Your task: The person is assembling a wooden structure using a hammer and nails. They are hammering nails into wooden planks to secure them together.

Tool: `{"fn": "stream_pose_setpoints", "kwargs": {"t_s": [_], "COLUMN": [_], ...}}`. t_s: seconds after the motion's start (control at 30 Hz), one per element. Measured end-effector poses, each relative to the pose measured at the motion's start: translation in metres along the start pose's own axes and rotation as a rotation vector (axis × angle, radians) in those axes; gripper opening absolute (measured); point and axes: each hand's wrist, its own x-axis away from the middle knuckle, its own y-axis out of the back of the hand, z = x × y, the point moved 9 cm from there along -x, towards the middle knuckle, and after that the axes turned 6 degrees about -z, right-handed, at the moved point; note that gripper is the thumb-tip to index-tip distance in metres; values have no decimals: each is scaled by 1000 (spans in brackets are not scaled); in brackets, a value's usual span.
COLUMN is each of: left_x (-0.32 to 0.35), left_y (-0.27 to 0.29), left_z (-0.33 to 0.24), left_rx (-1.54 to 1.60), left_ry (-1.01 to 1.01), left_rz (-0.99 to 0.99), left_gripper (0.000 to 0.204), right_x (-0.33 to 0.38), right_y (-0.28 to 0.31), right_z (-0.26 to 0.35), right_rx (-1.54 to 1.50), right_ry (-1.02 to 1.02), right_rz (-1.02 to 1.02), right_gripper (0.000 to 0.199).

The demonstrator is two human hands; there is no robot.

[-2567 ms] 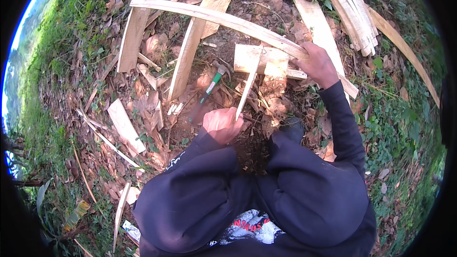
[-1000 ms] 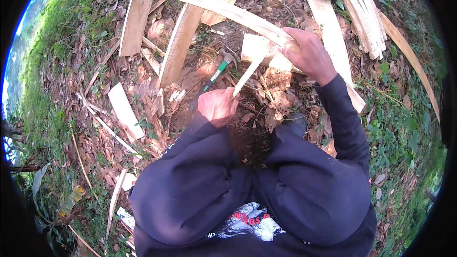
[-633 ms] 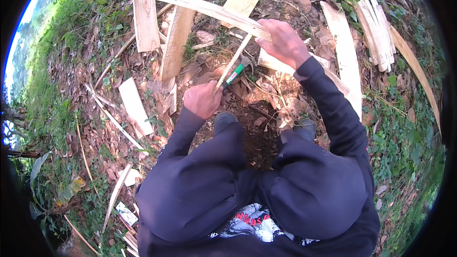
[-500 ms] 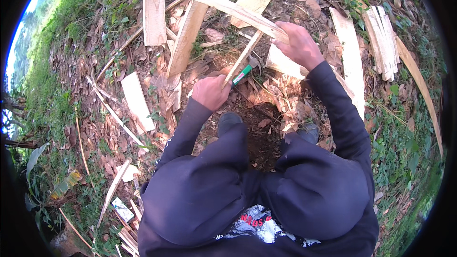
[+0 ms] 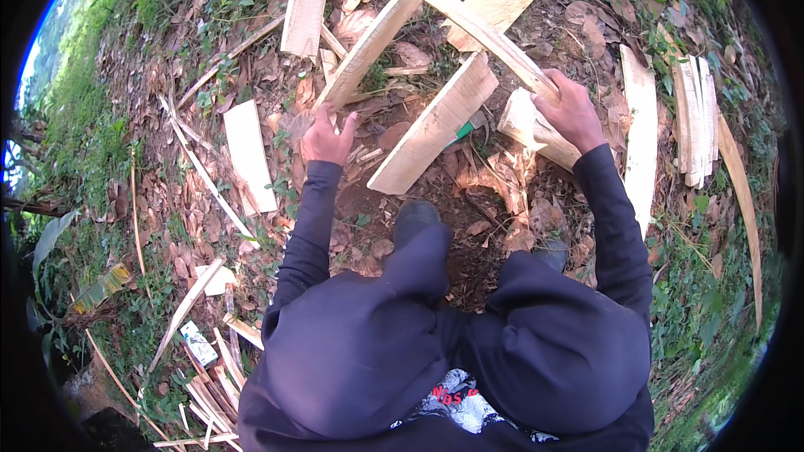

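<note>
My right hand (image 5: 573,114) is closed round the near end of a long, thin wooden strip (image 5: 456,10), which reaches up and left past the picture's top edge. My left hand (image 5: 328,139) is open, thumb and fingers apart, at the near end of a slanting board (image 5: 368,48). Whether its fingertips touch that board I cannot tell. Between my hands lies a short, pale board (image 5: 435,124), tilted. It partly covers a hammer with a green handle (image 5: 462,133). Next to my right hand is a cut piece of log (image 5: 534,129).
More boards lie at the top (image 5: 308,4) and far middle (image 5: 498,2). A pale slab (image 5: 640,134) and a stack of slats (image 5: 695,117) are on the right. Another board (image 5: 249,155) lies left, and thin sticks (image 5: 213,393) at lower left. Dry leaves and plants cover the ground.
My left hand has let go of the short board, now lying in front of me, and moved left and up to the slanting board. My right hand has shifted right with the strip.
</note>
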Motion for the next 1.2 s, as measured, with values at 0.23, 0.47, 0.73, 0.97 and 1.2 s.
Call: {"fn": "stream_pose_setpoints", "kwargs": {"t_s": [0.23, 0.47, 0.73, 0.97, 1.2], "left_x": [-22, -173, -249, -202, 105], "left_y": [25, 22, 31, 139, -55], "left_z": [60, 96, 97, 56, -143], "left_rx": [286, -207, -418, -198, 74], "left_ry": [247, 161, -61, 158, -349], "left_rz": [-275, -69, -2, -380, 562], "left_gripper": [46, 80, 45, 29, 41], "right_x": [3, 0, -7, -26, -39], "right_y": [4, 1, -2, -40, -47], "right_z": [0, 7, 13, 44, 32], "right_rx": [76, 38, 59, 71, -30], "right_ry": [2, -41, 6, 46, -24], "right_rz": [-40, -18, -62, -46, 72], "right_gripper": [46, 39, 41, 47, 45]}}
